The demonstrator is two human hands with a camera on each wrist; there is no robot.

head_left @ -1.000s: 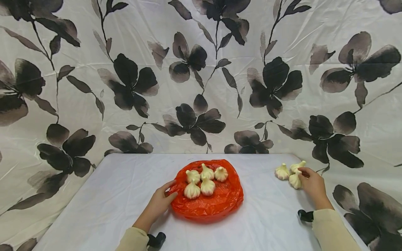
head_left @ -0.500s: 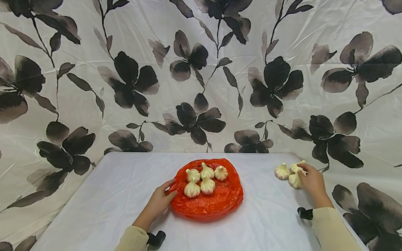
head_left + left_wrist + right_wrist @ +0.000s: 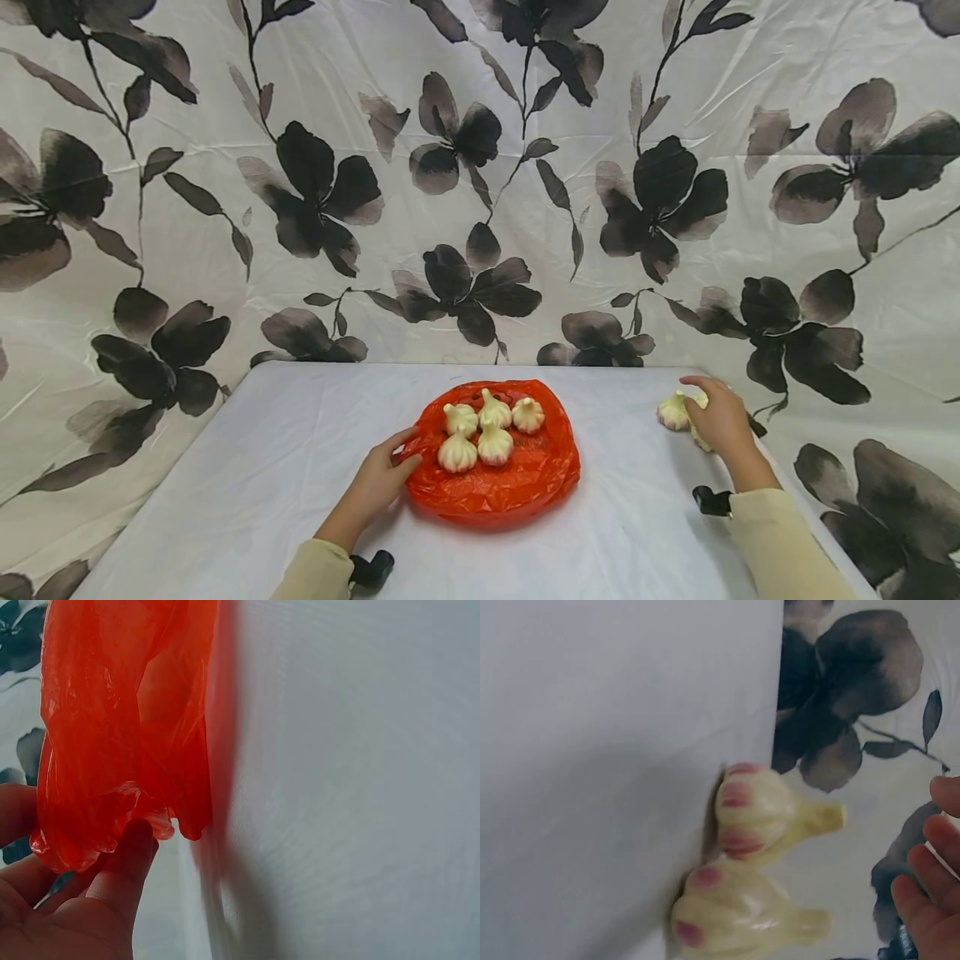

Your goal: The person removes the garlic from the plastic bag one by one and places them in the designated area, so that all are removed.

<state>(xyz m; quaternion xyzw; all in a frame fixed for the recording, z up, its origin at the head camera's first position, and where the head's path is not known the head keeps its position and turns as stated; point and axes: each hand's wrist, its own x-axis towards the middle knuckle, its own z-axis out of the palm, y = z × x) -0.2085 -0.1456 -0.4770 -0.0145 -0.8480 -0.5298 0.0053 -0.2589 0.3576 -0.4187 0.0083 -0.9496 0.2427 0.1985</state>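
Note:
A red plastic bag (image 3: 517, 492) sits on the white table with several garlic bulbs (image 3: 495, 446) on top. At its left edge my left hand (image 3: 371, 483) grips the plastic between thumb and fingers; the left wrist view shows the thumb (image 3: 124, 862) against the crinkled bag (image 3: 112, 712). My right hand (image 3: 723, 421) is over a small group of garlic bulbs (image 3: 672, 412) at the table's far right, partly hiding them. In the right wrist view its fingers (image 3: 934, 885) are spread apart from two bulbs, one garlic bulb (image 3: 754, 806) beside another garlic bulb (image 3: 735, 911).
The white table (image 3: 285, 467) has its right edge close beside the right-hand garlic. A floral-print cloth (image 3: 570, 217) hangs behind the table and spreads around its sides. Black wrist-worn devices (image 3: 372, 569) are on both arms.
My right hand has come off the rightmost garlic and shifted up and left over the group, its fingers loosened. My left hand stays at the red bag's edge.

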